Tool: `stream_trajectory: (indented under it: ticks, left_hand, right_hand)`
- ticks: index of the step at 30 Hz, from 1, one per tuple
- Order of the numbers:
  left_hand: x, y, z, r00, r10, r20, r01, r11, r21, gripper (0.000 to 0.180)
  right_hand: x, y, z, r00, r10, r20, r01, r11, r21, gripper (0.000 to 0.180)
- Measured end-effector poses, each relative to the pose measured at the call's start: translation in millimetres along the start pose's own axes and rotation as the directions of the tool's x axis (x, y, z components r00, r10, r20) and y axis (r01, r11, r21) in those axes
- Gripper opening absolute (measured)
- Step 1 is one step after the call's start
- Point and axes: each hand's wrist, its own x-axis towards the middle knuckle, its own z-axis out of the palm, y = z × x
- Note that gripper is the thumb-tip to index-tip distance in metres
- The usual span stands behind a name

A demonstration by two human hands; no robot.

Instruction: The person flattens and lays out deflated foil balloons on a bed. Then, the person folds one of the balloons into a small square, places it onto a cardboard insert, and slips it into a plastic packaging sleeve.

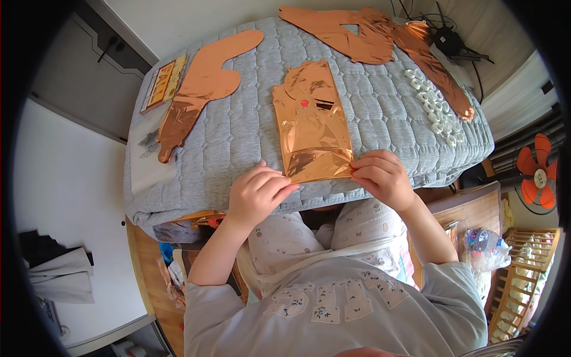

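A flat copper foil balloon (pixel 310 122) lies on the grey quilted bed (pixel 250 128) right in front of me. My right hand (pixel 382 177) pinches its near right corner between fingers and thumb. My left hand (pixel 257 193) rests at the balloon's near left corner, fingertips touching the edge, thumb up; whether it grips the foil is unclear. Both hands are at the bed's near edge.
Another copper foil balloon (pixel 201 89) lies at the left, more of them (pixel 363 35) at the far right. A flat yellow packet (pixel 164 82) sits at the far left edge, a strip of white rings (pixel 433 107) at the right. An orange fan (pixel 536 172) stands to the right.
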Motion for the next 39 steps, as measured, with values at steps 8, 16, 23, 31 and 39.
stream_trajectory:
  ticks: [8,16,23,31,39]
  left_hand:
    - [10,8,-14,0.93,-0.262,0.257,0.26,0.965,0.042,0.076]
    - [34,0,-7,0.876,-0.256,0.408,0.239,0.967,0.093,0.122]
    - [35,-1,-7,0.856,-0.23,0.462,0.221,0.972,0.073,0.113]
    - [29,6,-12,0.878,-0.127,0.461,0.143,0.99,0.001,0.09]
    - [25,-1,-5,0.895,-0.097,0.436,0.153,0.984,-0.095,0.067]
  right_hand:
    - [14,-10,-17,0.978,0.126,0.165,-0.124,0.992,-0.022,0.055]
    - [40,-10,-12,0.939,0.244,0.242,-0.214,0.966,-0.142,0.107]
    - [41,-10,-7,0.929,0.216,0.302,-0.182,0.974,-0.135,0.096]
    - [24,-9,-8,0.945,0.165,0.282,-0.147,0.986,-0.084,0.056]
    - [25,-7,-7,0.967,0.087,0.241,-0.063,0.993,-0.103,0.054]
